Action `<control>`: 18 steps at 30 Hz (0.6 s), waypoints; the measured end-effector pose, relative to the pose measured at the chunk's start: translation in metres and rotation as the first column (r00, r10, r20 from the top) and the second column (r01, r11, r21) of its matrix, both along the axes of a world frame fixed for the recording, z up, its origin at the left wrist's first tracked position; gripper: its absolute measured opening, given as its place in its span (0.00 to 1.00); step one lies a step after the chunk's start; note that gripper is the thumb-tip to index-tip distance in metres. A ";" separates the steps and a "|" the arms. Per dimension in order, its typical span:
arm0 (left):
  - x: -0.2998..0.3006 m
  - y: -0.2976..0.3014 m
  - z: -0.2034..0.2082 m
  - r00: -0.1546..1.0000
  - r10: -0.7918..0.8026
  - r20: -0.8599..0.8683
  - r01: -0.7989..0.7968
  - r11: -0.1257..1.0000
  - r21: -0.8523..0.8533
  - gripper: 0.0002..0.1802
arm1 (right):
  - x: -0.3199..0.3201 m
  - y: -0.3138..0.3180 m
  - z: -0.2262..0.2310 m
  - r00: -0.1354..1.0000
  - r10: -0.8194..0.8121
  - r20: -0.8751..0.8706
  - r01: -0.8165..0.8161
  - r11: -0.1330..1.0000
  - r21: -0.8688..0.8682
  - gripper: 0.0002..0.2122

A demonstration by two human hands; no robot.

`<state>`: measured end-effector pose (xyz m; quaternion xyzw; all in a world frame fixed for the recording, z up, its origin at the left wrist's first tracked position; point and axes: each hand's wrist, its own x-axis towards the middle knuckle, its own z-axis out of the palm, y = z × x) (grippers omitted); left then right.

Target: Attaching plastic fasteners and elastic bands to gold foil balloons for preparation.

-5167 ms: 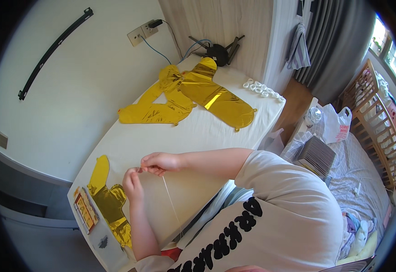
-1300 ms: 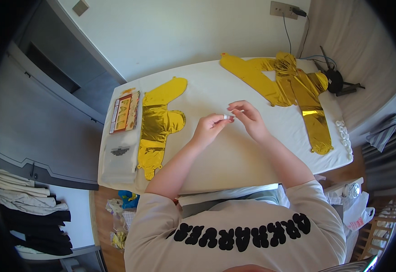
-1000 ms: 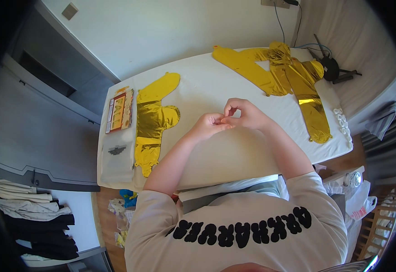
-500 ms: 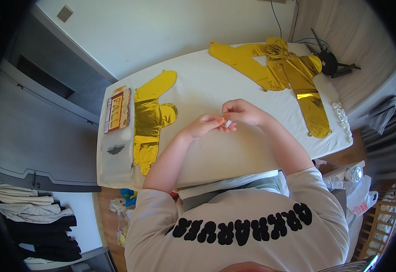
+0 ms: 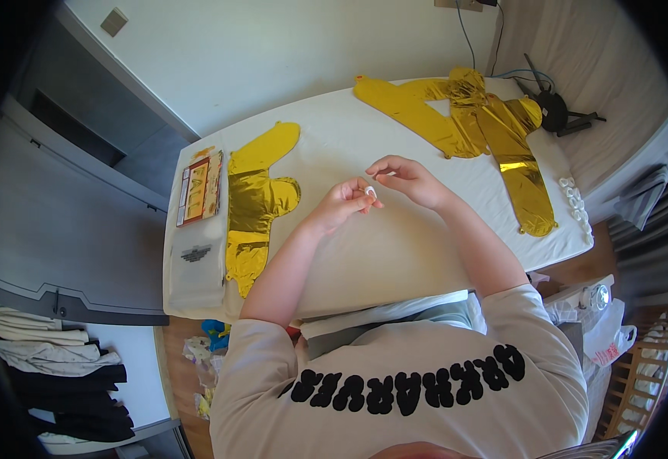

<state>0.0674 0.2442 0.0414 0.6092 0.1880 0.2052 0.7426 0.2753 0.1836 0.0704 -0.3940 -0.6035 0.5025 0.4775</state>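
Observation:
Above the middle of the white-covered table, my left hand (image 5: 343, 205) pinches a small white roll (image 5: 370, 192) between thumb and fingers; it looks like a little coil of ribbon or tape. Just to its right, my right hand (image 5: 407, 180) is raised with its fingers apart and nothing visible in them. A flat gold foil balloon (image 5: 251, 200) lies to the left of my hands. Further gold foil balloons (image 5: 468, 126) lie flat and partly overlapping at the far right.
Several small white rolls (image 5: 573, 200) line the table's right edge. A printed packet (image 5: 200, 187) and a clear plastic bag (image 5: 198, 268) lie along the left edge. A black device with antennas (image 5: 553, 112) stands at the back right corner. The white cloth (image 5: 395, 252) covers the table.
My hands have come apart. The left has turned, bringing the white roll up into view, and the right has opened its fingers and lifted slightly away.

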 end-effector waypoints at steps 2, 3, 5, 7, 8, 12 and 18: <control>0.001 0.000 0.001 0.997 0.031 -0.064 -0.032 0.999 -0.017 0.06 | 0.001 0.001 -0.002 0.992 0.089 -0.084 -0.099 0.988 -0.120 0.11; 0.001 0.000 0.002 0.998 0.030 -0.062 -0.031 0.999 -0.015 0.06 | 0.000 0.000 -0.002 0.993 0.088 -0.082 -0.097 0.988 -0.118 0.11; -0.001 0.000 0.003 0.999 0.037 0.012 -0.036 0.998 -0.058 0.12 | -0.004 -0.002 0.001 0.992 0.098 -0.082 -0.107 0.989 -0.107 0.13; -0.002 0.003 -0.001 0.999 0.039 0.024 -0.038 0.997 -0.063 0.14 | -0.008 -0.002 0.004 0.991 0.069 -0.112 -0.084 0.988 -0.133 0.13; 0.000 0.003 -0.002 0.999 0.039 0.035 -0.036 0.997 -0.075 0.16 | -0.008 -0.003 0.004 0.989 0.035 -0.142 -0.059 0.984 -0.167 0.13; 0.001 0.001 -0.001 0.998 0.049 0.038 -0.044 0.992 -0.115 0.16 | -0.002 0.001 -0.002 0.996 0.015 -0.093 -0.030 0.987 -0.159 0.14; 0.002 -0.001 -0.003 0.994 0.094 0.057 -0.084 0.982 -0.166 0.10 | 0.001 -0.010 0.010 0.999 -0.036 0.013 0.037 0.994 -0.102 0.13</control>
